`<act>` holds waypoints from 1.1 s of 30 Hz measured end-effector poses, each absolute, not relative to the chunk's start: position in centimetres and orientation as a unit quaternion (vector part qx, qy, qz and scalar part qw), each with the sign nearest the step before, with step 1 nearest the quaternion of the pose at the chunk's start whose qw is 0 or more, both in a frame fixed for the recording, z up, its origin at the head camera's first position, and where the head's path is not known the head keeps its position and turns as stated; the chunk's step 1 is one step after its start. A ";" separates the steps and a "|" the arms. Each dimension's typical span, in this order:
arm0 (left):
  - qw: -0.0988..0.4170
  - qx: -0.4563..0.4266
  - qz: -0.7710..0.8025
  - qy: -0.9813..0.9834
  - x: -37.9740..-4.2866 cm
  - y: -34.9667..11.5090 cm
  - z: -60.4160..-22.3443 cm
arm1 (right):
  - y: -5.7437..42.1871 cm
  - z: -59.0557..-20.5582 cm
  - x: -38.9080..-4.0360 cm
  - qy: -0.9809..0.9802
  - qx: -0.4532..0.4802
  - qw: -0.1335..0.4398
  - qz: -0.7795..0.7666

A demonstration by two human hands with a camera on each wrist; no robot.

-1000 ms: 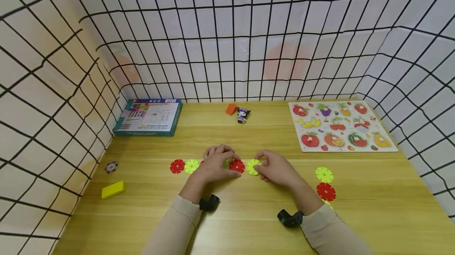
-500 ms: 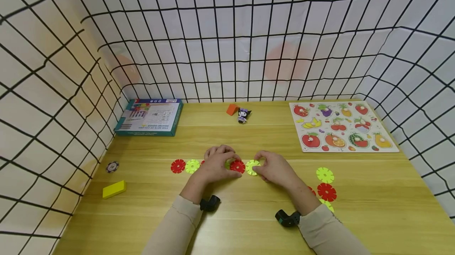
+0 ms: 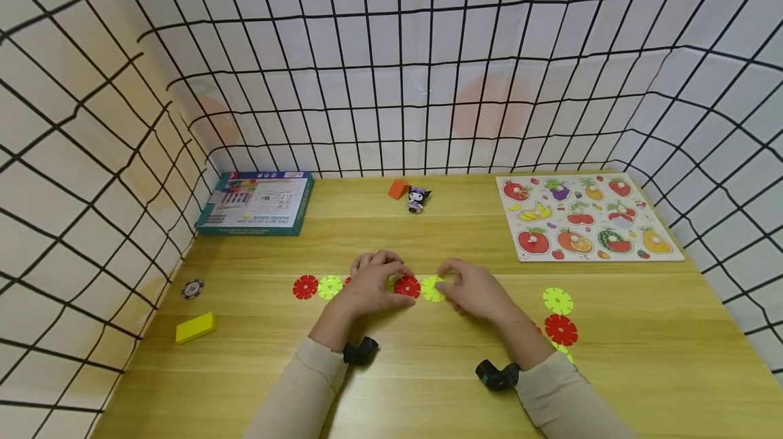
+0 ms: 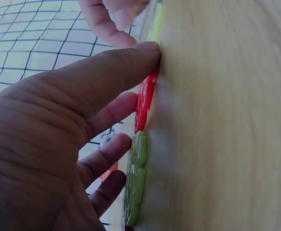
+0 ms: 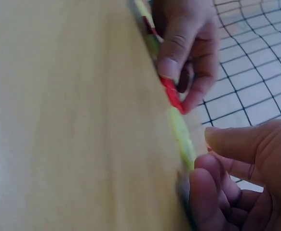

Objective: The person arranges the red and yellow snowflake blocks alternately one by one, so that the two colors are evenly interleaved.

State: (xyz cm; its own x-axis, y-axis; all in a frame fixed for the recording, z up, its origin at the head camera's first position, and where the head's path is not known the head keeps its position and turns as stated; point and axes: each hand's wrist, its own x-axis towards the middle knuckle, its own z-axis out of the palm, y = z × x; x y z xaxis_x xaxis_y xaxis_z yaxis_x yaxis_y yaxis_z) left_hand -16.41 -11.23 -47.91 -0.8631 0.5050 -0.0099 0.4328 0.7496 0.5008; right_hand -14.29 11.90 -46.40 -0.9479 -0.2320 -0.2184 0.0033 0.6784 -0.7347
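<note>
A row of notched plastic snowflake discs runs across the middle of the table, red and yellow-green by turns. At its left end lie a red snowflake disc and a yellow-green one. My left hand arches over the row and partly hides it. Its thumb and a finger hold opposite edges of a red snowflake disc. My right hand has its curled fingers at the right edge of a yellow-green snowflake disc. That disc sits edge to edge with the red one.
More snowflake discs lie beyond my right forearm, partly hidden by it. A fruit puzzle board stands back right, a boxed set back left. A small figurine, orange block, yellow block and chip lie around.
My right hand has moved the yellow-green disc slightly left, closing the gap to the red disc. My left hand has stayed in place.
</note>
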 end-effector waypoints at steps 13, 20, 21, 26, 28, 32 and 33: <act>0.068 0.260 0.242 0.932 -15.9 -9.7 -47.5 | 18.6 -44.6 -12.9 0.906 -0.073 0.129 -0.396; 0.060 0.280 0.220 0.932 -16.0 -7.7 -47.2 | 22.8 -44.9 -11.6 0.919 -0.111 0.136 -0.354; 0.060 0.282 0.221 0.932 -16.1 -7.4 -47.2 | 23.3 -44.9 -11.4 0.919 -0.119 0.139 -0.350; 0.063 0.289 0.228 0.927 -16.0 -6.5 -47.1 | 25.3 -45.3 -10.3 0.913 -0.167 0.164 -0.333; 0.065 0.287 0.226 0.929 -16.0 -6.3 -47.1 | 25.9 -45.4 -9.9 0.909 -0.185 0.173 -0.331; 0.065 0.284 0.219 0.931 -15.9 -6.3 -47.2 | 26.5 -45.5 -9.3 0.908 -0.204 0.181 -0.318; 0.065 0.284 0.218 0.931 -16.0 -6.3 -47.2 | 26.5 -45.5 -9.2 0.911 -0.202 0.182 -0.310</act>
State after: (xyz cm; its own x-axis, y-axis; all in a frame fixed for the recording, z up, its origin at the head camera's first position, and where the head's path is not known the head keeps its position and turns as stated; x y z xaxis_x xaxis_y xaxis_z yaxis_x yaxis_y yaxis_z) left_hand -15.96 -6.29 -47.24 -0.8297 0.5582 0.0027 0.5013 0.7431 0.4432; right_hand -9.24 26.53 -45.48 -0.8522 -0.4805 -0.2070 -0.2549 0.7268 -0.6378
